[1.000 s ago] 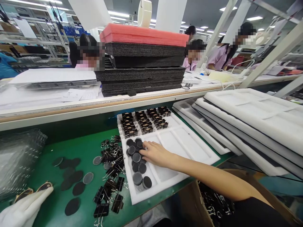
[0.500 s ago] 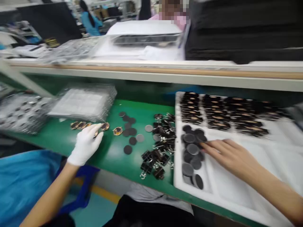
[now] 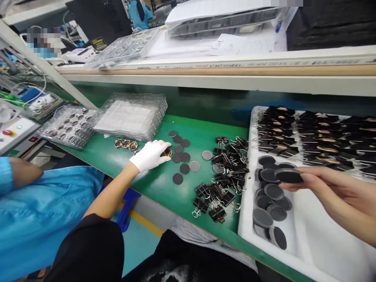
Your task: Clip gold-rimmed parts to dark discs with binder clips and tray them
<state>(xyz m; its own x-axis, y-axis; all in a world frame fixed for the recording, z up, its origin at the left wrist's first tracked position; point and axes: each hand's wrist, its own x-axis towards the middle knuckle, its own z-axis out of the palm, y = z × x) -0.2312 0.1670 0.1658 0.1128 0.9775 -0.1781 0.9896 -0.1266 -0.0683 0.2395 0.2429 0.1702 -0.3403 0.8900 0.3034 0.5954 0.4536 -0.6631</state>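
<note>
My left hand (image 3: 150, 156), in a white glove, has its fingers closed on a round gold-rimmed part (image 3: 168, 152) at the table surface. Several similar gold-rimmed parts (image 3: 125, 144) lie in a row left of it. My right hand (image 3: 329, 188), bare, pinches a dark round disc (image 3: 289, 176) by its edge, above the white foam tray (image 3: 245, 219). Below it, a pile of dark discs (image 3: 273, 192) rests in the tray's left section. Between my hands, loose black discs (image 3: 178, 179) and black binder clips (image 3: 219, 196) are spread on the green table.
Clipped assemblies in rows (image 3: 321, 129) fill the tray's back. Clear plastic trays (image 3: 129, 115) are stacked at the back left, beside another tray holding rings (image 3: 70, 125). A shelf edge (image 3: 205, 80) runs low across the back. A person's blue garment (image 3: 44, 211) is close at left.
My right hand has lifted a dark disc up from the pile. My left hand has moved right along the table to the gold-rimmed part nearest the black discs. The camera view has turned left.
</note>
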